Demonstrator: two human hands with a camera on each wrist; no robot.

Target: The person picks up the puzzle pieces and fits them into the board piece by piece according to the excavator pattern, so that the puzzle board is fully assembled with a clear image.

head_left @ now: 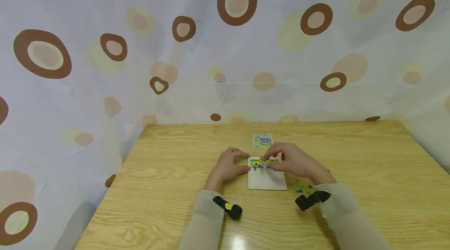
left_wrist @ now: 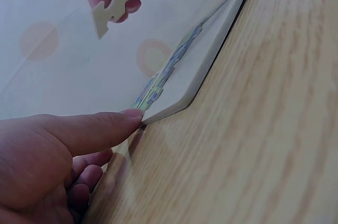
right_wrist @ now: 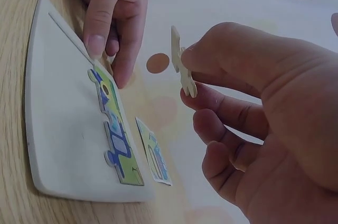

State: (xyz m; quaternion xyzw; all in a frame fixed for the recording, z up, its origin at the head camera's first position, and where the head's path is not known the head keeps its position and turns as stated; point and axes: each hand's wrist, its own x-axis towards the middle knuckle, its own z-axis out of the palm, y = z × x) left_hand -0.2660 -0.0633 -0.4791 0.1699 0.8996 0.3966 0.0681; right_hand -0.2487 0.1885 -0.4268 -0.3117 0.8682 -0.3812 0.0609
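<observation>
A white puzzle board (head_left: 267, 181) lies on the table, with joined colourful puzzle pieces (right_wrist: 117, 138) along its far side. My left hand (head_left: 226, 166) is at the board's left edge. Its thumb touches the rim near a corner and its index finger lies by the far corner. Above the board, my right hand (head_left: 293, 160) pinches a puzzle piece (right_wrist: 182, 65) between thumb and fingers. The plain pale back of this piece (left_wrist: 112, 11) faces the left wrist camera. The right fingers partly cover the board's far right side in the head view.
Beyond the board lies a picture card (head_left: 262, 140). Loose puzzle pieces (head_left: 301, 186) sit right of the board, partly hidden by the right wrist. A patterned cloth (head_left: 211, 47) hangs behind the wooden table (head_left: 168, 187).
</observation>
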